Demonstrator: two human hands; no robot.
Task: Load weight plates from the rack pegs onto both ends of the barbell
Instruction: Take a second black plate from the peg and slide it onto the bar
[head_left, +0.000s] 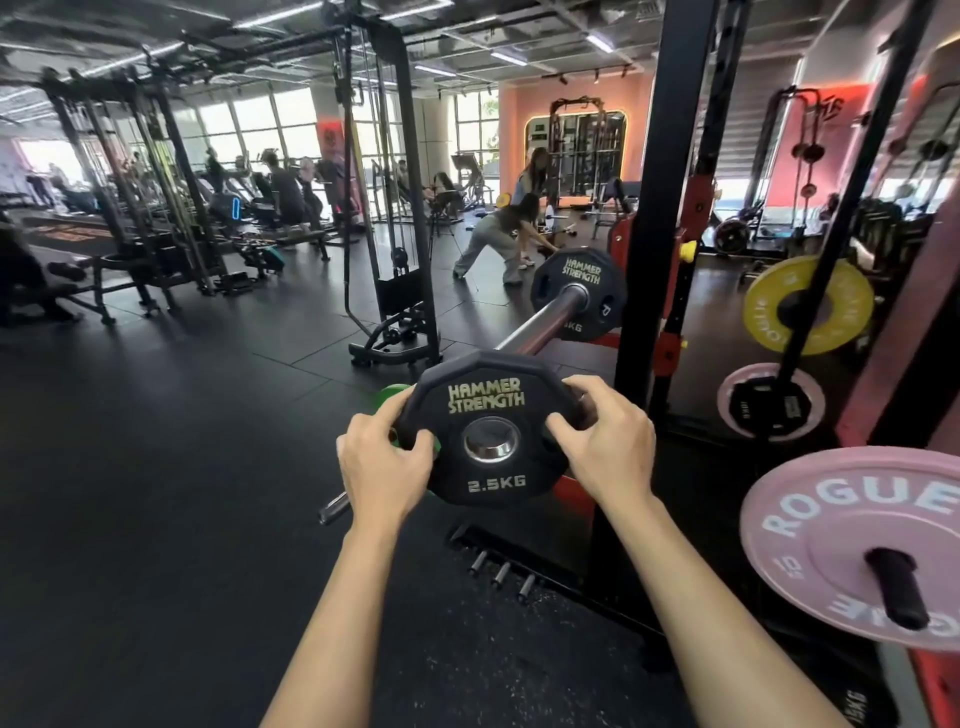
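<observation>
A: Status on the near plate (491, 428)?
B: Black, reads "HAMMER STRENGTH", "2.5KG". Sits on the near end of the barbell (540, 322), sleeve tip showing in the bore.
A: Grip?
B: Left hand (384, 465) and right hand (605, 447) curled round its left and right rims.
A: Far end?
B: Second Hammer Strength plate (576, 293) on the bar beside the rack upright (660, 208).
A: Pegs?
B: Pink "ROGUE" plate (852, 540) at right edge; yellow plate (808, 306) above, lettering blurred.
</observation>
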